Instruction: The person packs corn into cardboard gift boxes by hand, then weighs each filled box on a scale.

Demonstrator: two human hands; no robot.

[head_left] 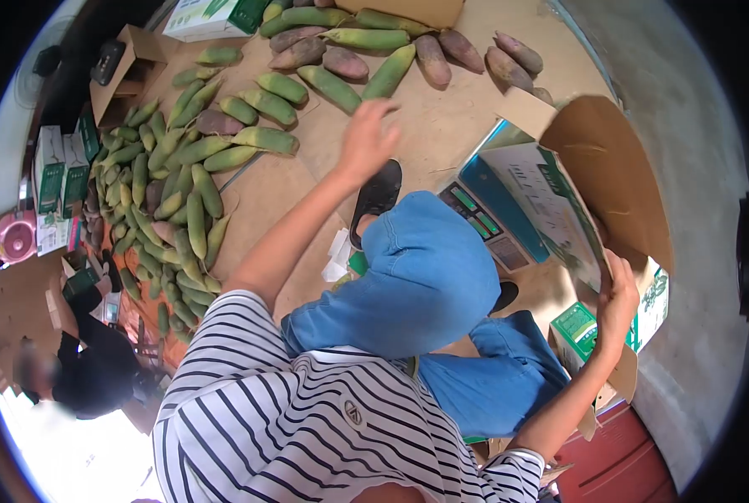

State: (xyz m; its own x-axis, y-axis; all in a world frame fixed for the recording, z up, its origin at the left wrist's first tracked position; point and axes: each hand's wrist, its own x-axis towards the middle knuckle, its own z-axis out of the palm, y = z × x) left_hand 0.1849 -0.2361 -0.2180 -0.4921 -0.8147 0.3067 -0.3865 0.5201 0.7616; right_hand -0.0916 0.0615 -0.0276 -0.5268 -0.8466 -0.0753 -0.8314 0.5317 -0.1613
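My left hand (370, 142) is over the floor, its fingers spread and nothing in them. Just beyond it lie long green radishes (389, 73) and purple-skinned radishes (432, 61). On my other side, my right hand (618, 295) grips the near edge of an open cardboard box (535, 194), thumb and fingers on either side of its wall. The box has white and green printing and its flaps stand up. It rests on a digital scale (481, 220) with lit green displays. What lies inside the box is mostly hidden.
A large heap of green radishes (194, 220) spreads to the left. Printed cartons (49, 172) and a pink basin (15, 236) stand at the far left, near another person in dark clothes (102, 369). A green carton (574, 334) sits by my right forearm, beside the wall (710, 251).
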